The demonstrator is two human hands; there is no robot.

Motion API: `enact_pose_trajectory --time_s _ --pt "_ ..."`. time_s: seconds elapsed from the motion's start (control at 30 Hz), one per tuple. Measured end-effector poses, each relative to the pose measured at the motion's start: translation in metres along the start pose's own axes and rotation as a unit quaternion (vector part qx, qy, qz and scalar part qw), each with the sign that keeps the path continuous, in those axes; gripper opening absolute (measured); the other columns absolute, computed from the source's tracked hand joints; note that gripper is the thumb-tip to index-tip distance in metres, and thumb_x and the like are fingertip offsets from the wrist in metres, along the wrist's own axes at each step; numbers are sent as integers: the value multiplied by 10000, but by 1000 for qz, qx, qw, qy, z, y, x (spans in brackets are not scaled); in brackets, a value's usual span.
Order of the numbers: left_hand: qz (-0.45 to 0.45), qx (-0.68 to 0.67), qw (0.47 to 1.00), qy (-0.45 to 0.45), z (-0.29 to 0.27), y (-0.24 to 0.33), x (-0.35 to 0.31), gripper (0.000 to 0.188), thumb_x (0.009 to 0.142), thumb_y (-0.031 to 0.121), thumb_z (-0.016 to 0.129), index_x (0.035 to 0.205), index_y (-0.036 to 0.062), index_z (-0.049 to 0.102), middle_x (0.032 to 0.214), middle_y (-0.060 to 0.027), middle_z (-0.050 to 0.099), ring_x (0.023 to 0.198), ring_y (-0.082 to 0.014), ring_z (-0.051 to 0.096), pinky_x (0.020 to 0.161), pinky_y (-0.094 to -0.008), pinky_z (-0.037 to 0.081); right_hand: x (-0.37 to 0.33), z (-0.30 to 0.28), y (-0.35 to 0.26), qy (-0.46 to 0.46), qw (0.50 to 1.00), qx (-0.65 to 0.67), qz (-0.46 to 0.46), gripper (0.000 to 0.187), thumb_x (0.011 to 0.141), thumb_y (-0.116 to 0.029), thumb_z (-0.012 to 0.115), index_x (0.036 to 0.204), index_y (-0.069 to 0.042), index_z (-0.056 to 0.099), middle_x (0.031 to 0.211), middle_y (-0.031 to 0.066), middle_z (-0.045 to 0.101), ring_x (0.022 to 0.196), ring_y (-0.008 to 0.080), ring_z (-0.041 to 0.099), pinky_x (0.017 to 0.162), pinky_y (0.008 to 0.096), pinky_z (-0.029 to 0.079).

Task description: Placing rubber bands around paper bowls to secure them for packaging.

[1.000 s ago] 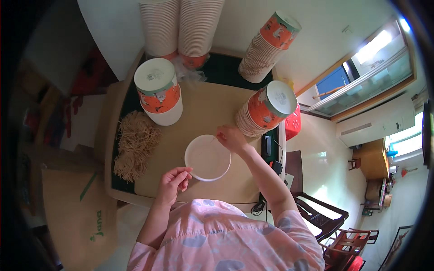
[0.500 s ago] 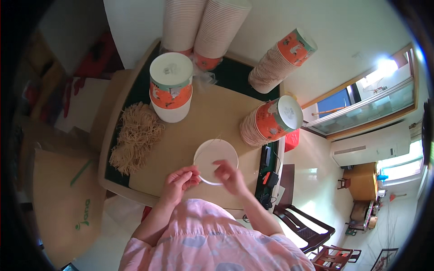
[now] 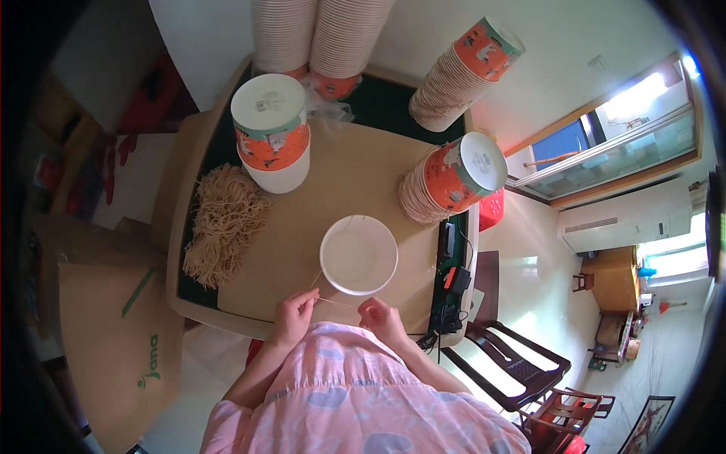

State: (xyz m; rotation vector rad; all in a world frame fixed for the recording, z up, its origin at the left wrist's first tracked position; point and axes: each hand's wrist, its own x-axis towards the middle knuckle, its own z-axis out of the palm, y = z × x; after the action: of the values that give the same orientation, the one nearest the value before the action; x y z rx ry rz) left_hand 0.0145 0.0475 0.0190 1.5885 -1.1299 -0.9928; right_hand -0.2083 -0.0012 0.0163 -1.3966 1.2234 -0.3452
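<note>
Just in front of me, my left hand [image 3: 295, 316] pinches a thin beige string [image 3: 336, 303]. The string runs across to my right hand [image 3: 383, 318], whose closed fingers grip it a short way off. Beyond both hands a white paper bucket [image 3: 358, 256] stands upright, its open mouth facing up. A strand of string reaches from my left hand toward the bucket's rim, and a thin line shows at the far rim. To the left lies a tangled bundle of beige string [image 3: 225, 225].
An upturned orange-and-green bucket stack [image 3: 272, 136] stands far left, leaning stacks [image 3: 454, 181] on the right. Tall white stacks [image 3: 344, 45] rise at the back. Black power adapters [image 3: 452, 303] and cables line the table's right edge. A cardboard box [image 3: 113, 340] stands left, a dark wooden chair [image 3: 522, 371] right.
My right hand has drawn back from over the bucket toward me, and string now stretches between my hands. My view has shifted slightly, and the bucket's inside shows more.
</note>
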Motion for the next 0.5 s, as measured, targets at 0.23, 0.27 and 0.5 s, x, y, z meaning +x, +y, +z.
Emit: enact_pose_trajectory --time_s 0.23,0.27,0.5 --pt "36 67 995 -67 10 10 -4 179 850 23 545 992 -17 646 890 -162 655 810 -287 651 678 -333 519 27 3 19 169 981 77 -52 77 867 12 553 933 20 591 824 93 680 771 141 659 695 251 522" --pt "36 67 995 -67 12 12 -3 179 850 23 545 992 -17 646 890 -162 655 810 -287 651 678 -333 519 29 3 18 184 976 98 -58 83 872 14 551 940 33 595 836 96 681 787 142 658 718 252 521" --pt "35 14 992 -120 21 29 1 206 847 11 536 1018 -12 647 886 -148 660 811 -271 654 701 -315 521 45 -16 12 236 912 335 12 168 888 -131 611 970 13 641 877 97 682 766 160 650 726 267 528"
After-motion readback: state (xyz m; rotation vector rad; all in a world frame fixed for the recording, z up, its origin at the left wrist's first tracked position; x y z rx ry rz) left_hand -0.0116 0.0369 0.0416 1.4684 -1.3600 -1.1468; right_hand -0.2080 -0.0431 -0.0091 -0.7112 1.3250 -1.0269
